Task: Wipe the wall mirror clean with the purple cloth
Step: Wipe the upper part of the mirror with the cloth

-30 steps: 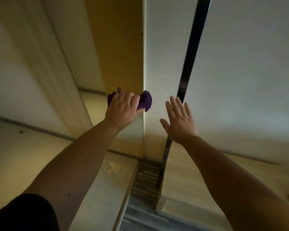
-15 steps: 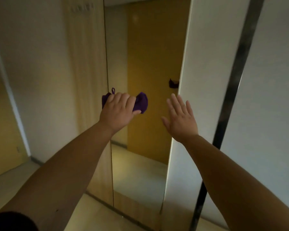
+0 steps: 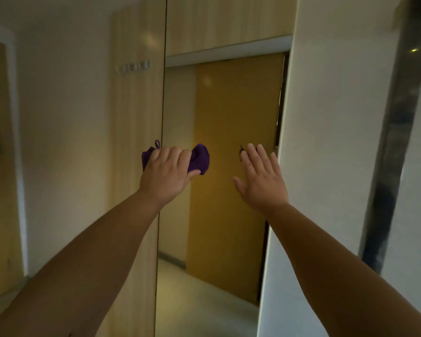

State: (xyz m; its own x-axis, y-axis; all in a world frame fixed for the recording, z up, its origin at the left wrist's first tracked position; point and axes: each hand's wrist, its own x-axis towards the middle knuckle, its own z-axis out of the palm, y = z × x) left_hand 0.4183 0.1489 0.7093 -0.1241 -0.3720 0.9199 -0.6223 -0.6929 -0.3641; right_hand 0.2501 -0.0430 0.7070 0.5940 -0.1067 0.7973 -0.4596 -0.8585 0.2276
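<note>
Left hand (image 3: 167, 172) nearest, fingers curled round bunched soft purple cloth (image 3: 199, 159); light, limp, best gripped balled. Right hand (image 3: 261, 180) flat, fingers spread. Beyond, tall frameless wall mirror (image 3: 219, 166): glass, likely slick, fragile.

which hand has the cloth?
The left hand: its fingers curl round the bunched purple cloth at the mirror's left edge. The right hand is flat, fingers straight, holding nothing.

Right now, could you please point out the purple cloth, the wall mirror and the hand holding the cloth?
purple cloth (image 3: 201, 158): head view, bunched right end.
wall mirror (image 3: 229, 117): head view, bare glass above the hands.
left hand (image 3: 167, 173): head view, back of hand.
</note>
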